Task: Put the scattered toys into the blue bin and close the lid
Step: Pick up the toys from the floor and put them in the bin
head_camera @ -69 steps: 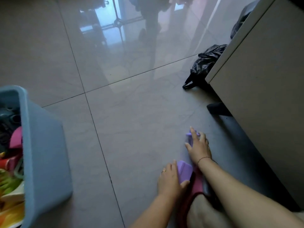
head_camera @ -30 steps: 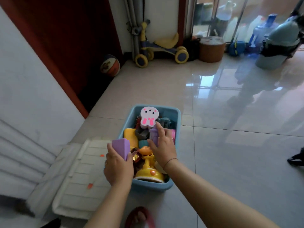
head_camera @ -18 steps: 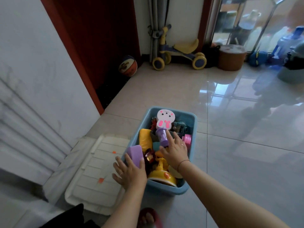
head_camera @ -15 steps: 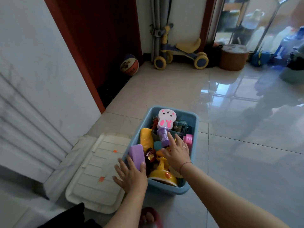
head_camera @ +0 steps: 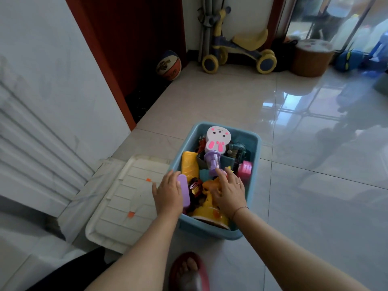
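Blue bin [head_camera: 218, 228], light blue walls. Inside: purple block [head_camera: 184, 192] at the left edge, purple cup [head_camera: 212, 162] mid-bin, white bunny toy [head_camera: 218, 139] with pink feet and cheeks at the far end, yellow-orange block [head_camera: 189, 165], pink toy [head_camera: 244, 168] by the right wall, yellow toy [head_camera: 210, 213] at the near end. Lid [head_camera: 126, 206] on the floor: off-white, ribbed, two orange marks. Floor [head_camera: 315, 206] glossy beige tile. Basketball [head_camera: 168, 65]: orange, blue, cream panels. Ride-on bike [head_camera: 237, 51] yellow and blue. Sandal [head_camera: 189, 274] dark red.
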`<control>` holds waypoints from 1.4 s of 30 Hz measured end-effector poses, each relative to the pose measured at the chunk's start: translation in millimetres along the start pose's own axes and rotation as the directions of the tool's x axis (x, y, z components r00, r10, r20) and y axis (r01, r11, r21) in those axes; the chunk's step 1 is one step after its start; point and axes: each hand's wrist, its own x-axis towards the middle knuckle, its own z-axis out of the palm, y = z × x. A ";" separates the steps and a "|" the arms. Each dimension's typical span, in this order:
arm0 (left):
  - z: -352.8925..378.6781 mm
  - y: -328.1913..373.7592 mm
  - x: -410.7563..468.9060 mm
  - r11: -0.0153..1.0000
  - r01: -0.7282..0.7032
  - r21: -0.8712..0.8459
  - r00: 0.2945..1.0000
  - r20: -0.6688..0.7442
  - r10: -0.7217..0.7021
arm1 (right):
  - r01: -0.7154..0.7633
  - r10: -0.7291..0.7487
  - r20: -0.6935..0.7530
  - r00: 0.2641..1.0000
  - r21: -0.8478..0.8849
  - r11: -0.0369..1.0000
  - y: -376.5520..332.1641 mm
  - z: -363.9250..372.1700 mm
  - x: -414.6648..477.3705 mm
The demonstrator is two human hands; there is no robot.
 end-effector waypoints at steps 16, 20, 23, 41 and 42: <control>-5.1 -6.2 -25.4 0.985 0.170 -0.027 0.977 -0.127 -0.172 | 0.411 -0.357 0.237 0.904 -0.244 0.878 -31.0 9.0 44.6; -0.5 -8.5 -27.2 0.991 0.131 -0.014 0.985 -0.110 -0.132 | 0.216 -0.204 0.130 0.970 -0.086 0.973 -35.8 0.6 48.5; 6.5 -8.4 -26.9 0.996 0.073 0.059 0.996 -0.046 -0.070 | 0.152 -0.151 0.093 0.984 0.001 0.988 -39.1 -0.8 44.7; 26.0 48.2 -62.7 0.404 0.708 -0.579 0.640 0.284 -0.714 | -0.436 0.441 -0.095 0.893 0.067 0.897 54.8 -15.9 17.4; 26.5 45.4 -58.7 0.407 0.709 -0.575 0.642 0.289 -0.710 | -0.445 0.449 -0.098 0.888 0.058 0.894 53.5 -14.5 16.0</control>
